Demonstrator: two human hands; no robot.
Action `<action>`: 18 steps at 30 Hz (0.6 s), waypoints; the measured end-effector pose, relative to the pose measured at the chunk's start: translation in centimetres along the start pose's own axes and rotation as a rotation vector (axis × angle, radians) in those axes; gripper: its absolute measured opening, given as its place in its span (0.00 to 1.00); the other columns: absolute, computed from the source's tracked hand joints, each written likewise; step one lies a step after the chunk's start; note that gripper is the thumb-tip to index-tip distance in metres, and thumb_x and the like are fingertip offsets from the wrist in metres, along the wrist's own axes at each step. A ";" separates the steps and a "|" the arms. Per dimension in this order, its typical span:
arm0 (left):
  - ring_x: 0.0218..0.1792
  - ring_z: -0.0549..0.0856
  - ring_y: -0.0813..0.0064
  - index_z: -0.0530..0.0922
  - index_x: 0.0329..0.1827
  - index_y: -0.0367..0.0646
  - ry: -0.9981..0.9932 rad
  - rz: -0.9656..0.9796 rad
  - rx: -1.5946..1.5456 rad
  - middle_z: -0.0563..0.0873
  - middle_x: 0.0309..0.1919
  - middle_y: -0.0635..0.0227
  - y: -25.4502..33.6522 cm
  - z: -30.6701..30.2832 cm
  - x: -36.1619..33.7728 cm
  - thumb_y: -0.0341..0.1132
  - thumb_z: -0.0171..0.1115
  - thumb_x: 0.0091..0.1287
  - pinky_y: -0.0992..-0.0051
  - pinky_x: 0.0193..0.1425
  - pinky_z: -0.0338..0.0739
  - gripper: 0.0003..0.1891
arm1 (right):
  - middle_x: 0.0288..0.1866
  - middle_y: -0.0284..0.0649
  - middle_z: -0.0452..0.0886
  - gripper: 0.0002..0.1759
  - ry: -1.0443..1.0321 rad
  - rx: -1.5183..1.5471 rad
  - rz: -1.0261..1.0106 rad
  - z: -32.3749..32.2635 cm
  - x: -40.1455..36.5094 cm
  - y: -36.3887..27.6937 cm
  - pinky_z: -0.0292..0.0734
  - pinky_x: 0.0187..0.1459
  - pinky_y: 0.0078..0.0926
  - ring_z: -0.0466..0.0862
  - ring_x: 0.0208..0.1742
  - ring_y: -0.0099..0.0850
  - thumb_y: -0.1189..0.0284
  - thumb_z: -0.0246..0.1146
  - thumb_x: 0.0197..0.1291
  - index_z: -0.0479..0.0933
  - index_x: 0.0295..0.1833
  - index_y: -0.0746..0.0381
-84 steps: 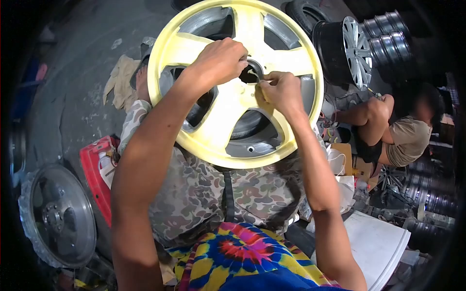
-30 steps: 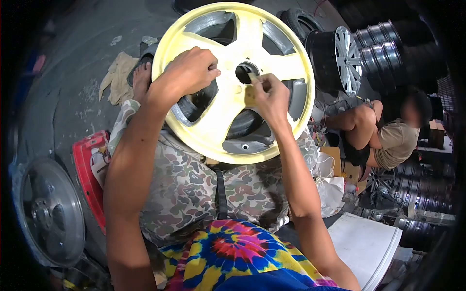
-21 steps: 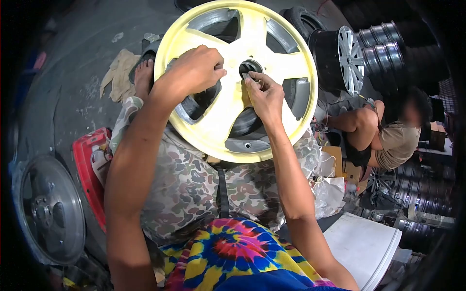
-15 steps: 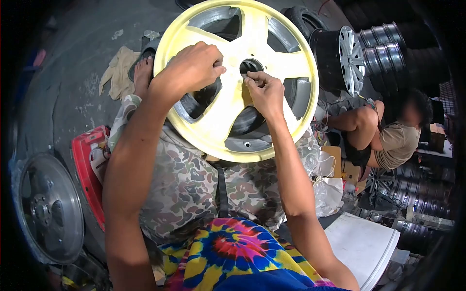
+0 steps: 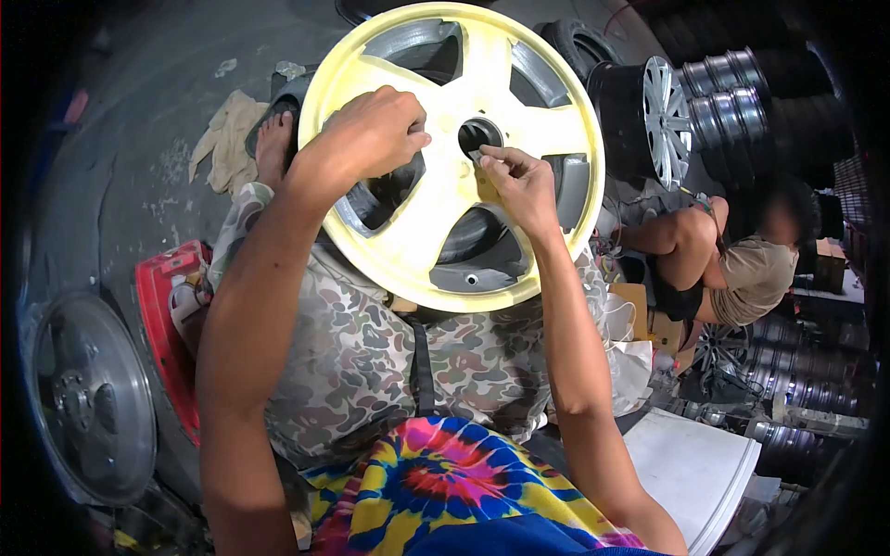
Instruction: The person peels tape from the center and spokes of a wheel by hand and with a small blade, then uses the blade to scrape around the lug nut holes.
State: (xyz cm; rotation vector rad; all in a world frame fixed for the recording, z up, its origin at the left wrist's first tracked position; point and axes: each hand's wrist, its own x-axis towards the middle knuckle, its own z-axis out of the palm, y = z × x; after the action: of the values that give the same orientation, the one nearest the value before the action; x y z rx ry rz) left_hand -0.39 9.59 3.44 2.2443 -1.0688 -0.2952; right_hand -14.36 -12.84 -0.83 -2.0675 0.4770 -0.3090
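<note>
A pale yellow five-spoke wheel rim (image 5: 482,69) lies tilted across my lap, with a dark round hole at its hub. My left hand (image 5: 378,130) rests over its left spokes, the fingers curled into a loose fist. Whatever those fingers may hold is hidden. Just below and right of the hub hole, my right hand (image 5: 525,188) pinches thumb and fingers together. A small greyish bit shows at its fingertips, too small to name. Both hands are on or very close to the rim's face.
Left of me are a red plastic piece (image 5: 167,343), a grey wheel (image 5: 93,398) and a beige cloth (image 5: 227,153). To the right, a silver multi-spoke wheel (image 5: 663,120) stands by stacked rims (image 5: 728,88). A person (image 5: 732,250) sits near them. A white panel (image 5: 686,473) lies lower right.
My right hand has shifted slightly right and down, uncovering more of the hub hole. My left hand stays almost in place on the rim.
</note>
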 end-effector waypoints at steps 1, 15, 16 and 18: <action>0.40 0.89 0.47 0.89 0.41 0.32 0.010 0.000 0.000 0.91 0.36 0.47 0.1 0.1 0.0 0.37 0.70 0.70 0.56 0.50 0.81 0.13 | 0.28 0.33 0.83 0.15 -0.035 -0.063 -0.034 0.0 -0.1 0.1 0.75 0.38 0.19 0.77 0.31 0.17 0.71 0.72 0.67 0.90 0.53 0.69; 0.44 0.90 0.48 0.90 0.44 0.36 -0.054 0.047 0.015 0.92 0.39 0.47 -0.2 2.3 2.1 0.39 0.68 0.71 0.55 0.53 0.82 0.13 | 0.30 0.34 0.87 0.15 0.059 -0.184 -0.041 -3.4 1.7 0.9 0.79 0.37 0.22 0.87 0.34 0.19 0.69 0.72 0.68 0.90 0.56 0.66; 0.45 0.90 0.48 0.90 0.45 0.37 -0.052 0.100 0.023 0.92 0.40 0.48 0.1 2.8 3.0 0.39 0.68 0.70 0.55 0.53 0.82 0.13 | 0.29 0.34 0.87 0.17 0.055 -0.160 0.016 -3.8 1.3 1.2 0.79 0.37 0.21 0.87 0.33 0.19 0.69 0.72 0.68 0.90 0.57 0.67; 0.45 0.91 0.50 0.91 0.46 0.38 -0.090 0.096 0.011 0.92 0.40 0.50 1.2 4.0 4.7 0.39 0.69 0.70 0.56 0.54 0.83 0.13 | 0.27 0.34 0.86 0.18 0.046 -0.130 0.066 -3.9 0.2 1.2 0.79 0.37 0.21 0.86 0.30 0.19 0.69 0.73 0.67 0.89 0.58 0.68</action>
State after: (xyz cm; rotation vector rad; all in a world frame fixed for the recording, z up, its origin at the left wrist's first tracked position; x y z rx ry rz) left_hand 0.15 3.63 1.44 2.1995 -1.2238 -0.3538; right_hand -15.94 -16.43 0.14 -2.1689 0.6063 -0.2931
